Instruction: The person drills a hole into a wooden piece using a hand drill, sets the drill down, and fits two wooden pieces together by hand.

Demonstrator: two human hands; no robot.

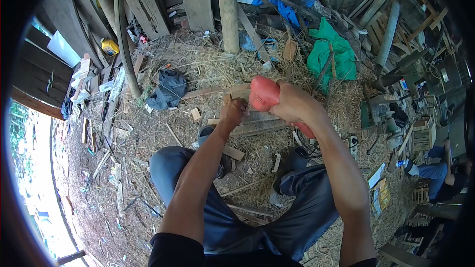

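A red tool, rounded at its top, is in my right hand, whose fingers wrap round it. Just left of it, my left hand is closed at a small piece of wood. Under both hands lie wooden boards on the ground between my feet. The red tool's lower part shows below my right wrist. What the tool touches at its left side is too small to make out.
A black cloth lies at the left, a green plastic sheet at the upper right. A wooden post stands ahead. Wood scraps and straw cover the ground. Another person sits at the far right.
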